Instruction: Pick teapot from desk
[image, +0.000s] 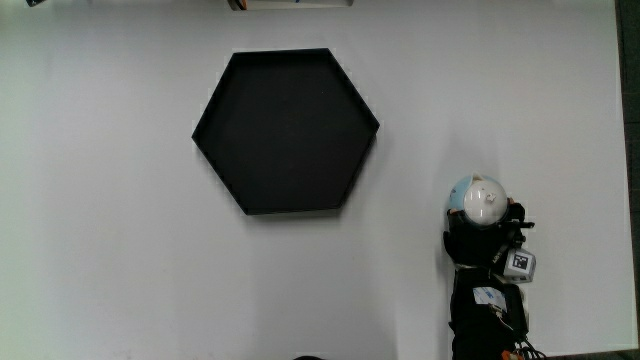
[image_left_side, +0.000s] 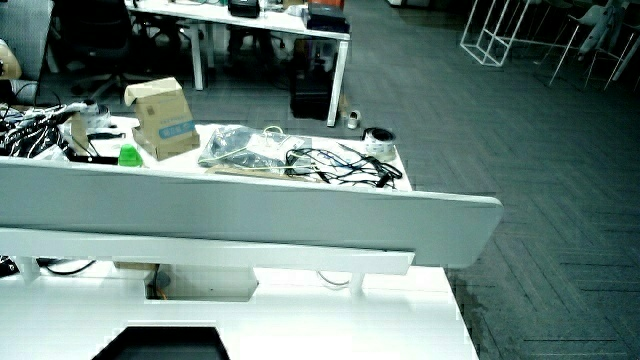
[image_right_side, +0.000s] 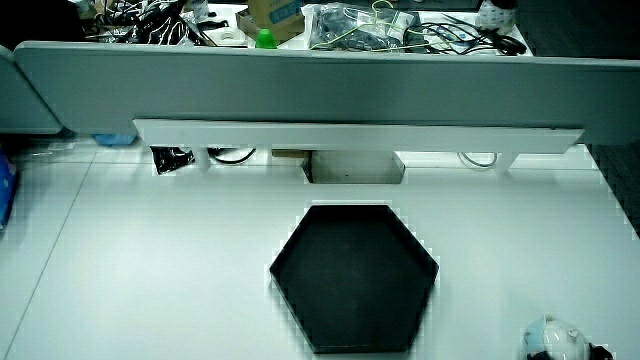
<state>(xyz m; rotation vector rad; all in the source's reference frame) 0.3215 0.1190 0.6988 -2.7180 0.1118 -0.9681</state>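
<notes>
My hand (image: 490, 258) sits at the table (image: 110, 250) edge nearest me, with the teapot (image: 478, 200), a round white and pale blue body, touching its forward end, well apart from the black hexagonal tray (image: 286, 132). I cannot tell whether my fingers are closed on the teapot or merely against it, since the glove hides the contact. In my judgement the risk is slippage: the body is smooth and rounded, so a shallow or off-centre hold could let it roll out and drop onto the table as I lift.

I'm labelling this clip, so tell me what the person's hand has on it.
The hand wears a black glove. On its back sits a small white cube with a black square pattern. A white tag shows on the black-covered forearm, and thin cables trail near the table's edge.
</notes>
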